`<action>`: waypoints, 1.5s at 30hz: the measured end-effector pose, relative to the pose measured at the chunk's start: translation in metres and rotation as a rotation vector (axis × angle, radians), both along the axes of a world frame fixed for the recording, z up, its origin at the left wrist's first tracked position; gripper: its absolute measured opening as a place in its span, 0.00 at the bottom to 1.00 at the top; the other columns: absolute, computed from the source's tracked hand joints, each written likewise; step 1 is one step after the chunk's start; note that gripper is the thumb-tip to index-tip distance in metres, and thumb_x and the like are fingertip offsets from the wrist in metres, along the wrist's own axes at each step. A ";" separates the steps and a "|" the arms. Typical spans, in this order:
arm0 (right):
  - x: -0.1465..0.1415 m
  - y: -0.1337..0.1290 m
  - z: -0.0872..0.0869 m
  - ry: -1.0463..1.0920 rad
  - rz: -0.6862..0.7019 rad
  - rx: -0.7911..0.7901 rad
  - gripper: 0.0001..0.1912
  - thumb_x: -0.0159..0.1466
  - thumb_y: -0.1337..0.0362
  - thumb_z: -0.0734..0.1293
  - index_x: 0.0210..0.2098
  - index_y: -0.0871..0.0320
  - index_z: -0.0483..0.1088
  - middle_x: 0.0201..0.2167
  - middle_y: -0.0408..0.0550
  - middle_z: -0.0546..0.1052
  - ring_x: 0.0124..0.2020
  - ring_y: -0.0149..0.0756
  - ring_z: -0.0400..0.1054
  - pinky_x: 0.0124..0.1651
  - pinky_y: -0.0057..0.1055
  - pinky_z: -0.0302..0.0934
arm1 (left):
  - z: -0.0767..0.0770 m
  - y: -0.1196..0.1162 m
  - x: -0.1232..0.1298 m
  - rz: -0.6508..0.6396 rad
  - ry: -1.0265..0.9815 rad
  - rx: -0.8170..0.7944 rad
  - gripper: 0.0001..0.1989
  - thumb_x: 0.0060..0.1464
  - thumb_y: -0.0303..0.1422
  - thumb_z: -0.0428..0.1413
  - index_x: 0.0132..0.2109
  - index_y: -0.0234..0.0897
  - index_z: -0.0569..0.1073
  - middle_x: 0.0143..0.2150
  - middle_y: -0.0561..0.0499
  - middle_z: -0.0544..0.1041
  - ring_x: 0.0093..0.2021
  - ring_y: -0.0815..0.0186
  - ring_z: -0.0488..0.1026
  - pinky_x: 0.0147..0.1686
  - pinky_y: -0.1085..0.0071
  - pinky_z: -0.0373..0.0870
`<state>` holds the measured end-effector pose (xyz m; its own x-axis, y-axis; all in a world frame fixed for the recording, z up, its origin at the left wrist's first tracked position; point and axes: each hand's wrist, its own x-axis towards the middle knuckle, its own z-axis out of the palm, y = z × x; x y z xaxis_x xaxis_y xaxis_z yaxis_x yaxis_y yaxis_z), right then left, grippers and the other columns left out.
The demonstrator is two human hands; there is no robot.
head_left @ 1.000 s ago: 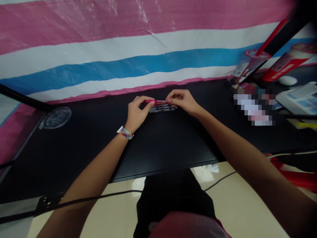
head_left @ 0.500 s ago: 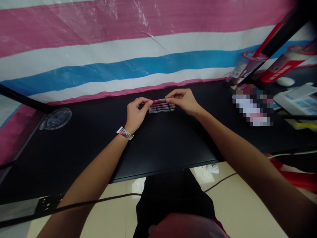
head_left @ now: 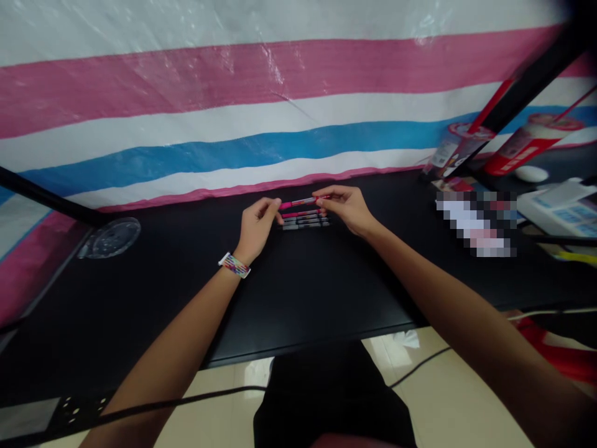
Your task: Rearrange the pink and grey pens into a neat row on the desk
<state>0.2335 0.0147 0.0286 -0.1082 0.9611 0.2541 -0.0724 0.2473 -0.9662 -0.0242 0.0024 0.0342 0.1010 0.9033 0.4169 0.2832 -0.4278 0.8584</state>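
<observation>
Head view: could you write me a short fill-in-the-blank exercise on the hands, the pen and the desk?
The right hand grips a pen whose end nearer the left hand is coloured ____.
A multicoloured band is worn on the person's ____ wrist.
The round clear lid lies on a desk whose top is ____.
The thick straw in the cup nearer the hands is ____.

Missing words: pink; left; black; red.

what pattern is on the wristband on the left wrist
Multicoloured streaks with white edging on the wristband, head view.
</observation>
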 end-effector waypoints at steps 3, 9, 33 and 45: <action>-0.001 0.000 0.000 0.026 -0.012 0.005 0.16 0.57 0.52 0.84 0.42 0.52 0.87 0.32 0.45 0.83 0.29 0.36 0.74 0.39 0.41 0.73 | -0.001 0.001 0.000 -0.019 -0.044 0.034 0.14 0.62 0.46 0.70 0.47 0.44 0.81 0.39 0.50 0.86 0.41 0.62 0.84 0.46 0.64 0.79; 0.000 0.000 -0.001 0.009 -0.023 -0.017 0.18 0.57 0.51 0.83 0.42 0.52 0.86 0.32 0.46 0.82 0.29 0.38 0.74 0.38 0.42 0.74 | 0.002 0.001 -0.003 0.027 -0.016 -0.010 0.13 0.68 0.46 0.65 0.41 0.43 0.82 0.32 0.51 0.84 0.36 0.61 0.83 0.46 0.62 0.80; 0.004 0.004 -0.006 0.034 -0.082 -0.009 0.17 0.58 0.55 0.80 0.45 0.53 0.83 0.34 0.45 0.80 0.32 0.38 0.75 0.43 0.45 0.77 | -0.008 0.014 -0.013 0.141 -0.058 0.010 0.11 0.68 0.43 0.65 0.39 0.42 0.82 0.36 0.49 0.85 0.41 0.62 0.83 0.49 0.63 0.80; 0.003 0.006 -0.005 0.093 -0.166 -0.057 0.09 0.57 0.63 0.77 0.39 0.54 0.82 0.31 0.45 0.79 0.29 0.36 0.73 0.40 0.42 0.75 | -0.008 0.012 -0.012 0.029 -0.113 -0.041 0.08 0.66 0.40 0.66 0.44 0.42 0.87 0.39 0.48 0.88 0.42 0.60 0.85 0.50 0.62 0.81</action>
